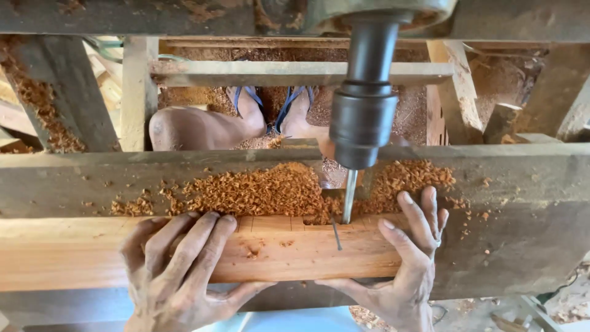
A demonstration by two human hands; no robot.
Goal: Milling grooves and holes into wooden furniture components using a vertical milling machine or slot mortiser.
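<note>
A long reddish wooden plank lies across a worn grey machine table. My left hand grips the plank from the near edge, fingers curled over its top. My right hand clasps the plank's right end, fingers spread over it. Between the hands a thin drill bit hangs from a dark chuck and meets a slot cut in the plank's far edge. Pencil lines mark the plank beside the slot.
Orange wood shavings are heaped on the table behind the plank. Below the table I see bare legs and feet in blue sandals on a sawdust-covered floor. Wooden frame beams cross underneath.
</note>
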